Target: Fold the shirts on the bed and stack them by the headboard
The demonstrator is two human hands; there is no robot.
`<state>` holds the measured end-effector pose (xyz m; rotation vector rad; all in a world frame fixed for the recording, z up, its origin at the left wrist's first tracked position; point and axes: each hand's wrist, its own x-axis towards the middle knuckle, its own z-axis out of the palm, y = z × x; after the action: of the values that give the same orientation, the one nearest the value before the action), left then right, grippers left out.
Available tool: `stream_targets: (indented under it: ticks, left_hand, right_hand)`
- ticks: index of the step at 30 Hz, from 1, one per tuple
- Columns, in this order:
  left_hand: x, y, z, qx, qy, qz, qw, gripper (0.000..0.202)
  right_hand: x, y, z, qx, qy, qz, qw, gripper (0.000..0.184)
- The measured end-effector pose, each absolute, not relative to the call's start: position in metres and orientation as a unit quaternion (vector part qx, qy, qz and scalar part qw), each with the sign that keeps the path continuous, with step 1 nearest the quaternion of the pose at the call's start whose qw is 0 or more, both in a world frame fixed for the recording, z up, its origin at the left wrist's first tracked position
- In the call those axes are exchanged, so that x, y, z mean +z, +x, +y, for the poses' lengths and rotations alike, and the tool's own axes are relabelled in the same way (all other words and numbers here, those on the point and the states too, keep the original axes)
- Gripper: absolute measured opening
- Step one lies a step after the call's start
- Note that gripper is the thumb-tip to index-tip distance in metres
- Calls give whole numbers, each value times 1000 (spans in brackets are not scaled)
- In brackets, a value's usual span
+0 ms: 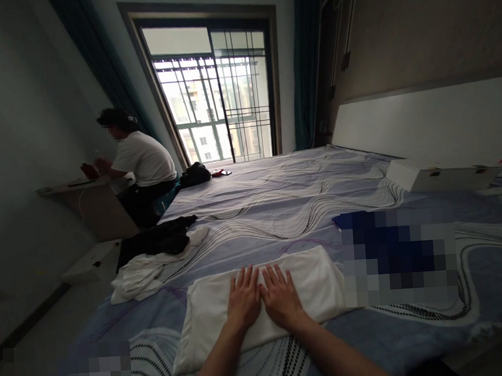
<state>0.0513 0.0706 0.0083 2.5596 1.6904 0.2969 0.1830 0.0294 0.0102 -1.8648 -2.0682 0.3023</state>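
Observation:
A folded white cloth (pixel 316 286) lies on the bed (pixel 278 209), which has a blue-grey sheet with wavy lines. My left hand (pixel 243 298) and my right hand (pixel 281 295) rest flat on the middle of the cloth, side by side and touching, fingers stretched out and pointing away from me. Neither hand holds anything.
A heap of white clothes (pixel 141 274) and black clothes (pixel 160 239) lies at the bed's left edge. A white box (pixel 441 176) sits near the headboard on the right. A black bag (pixel 194 174) lies at the far end. A person in a white shirt (pixel 143 160) sits at a small desk by the window.

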Motion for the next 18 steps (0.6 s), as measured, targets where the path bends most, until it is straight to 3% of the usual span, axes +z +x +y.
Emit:
stream_targets:
  ticks: [6, 11, 18]
  left_hand:
    - [20, -11, 88, 81, 713, 696, -8, 57]
    - [21, -56, 103, 173, 581, 795, -16, 56]
    - [22, -84, 115, 185, 581, 793, 7, 32]
  right_hand:
    - [17, 226, 39, 104, -677, -712, 154, 67]
    - [17, 238, 41, 95, -685, -707, 145, 69]
    - [15, 234, 40, 83, -689, -706, 144, 69]
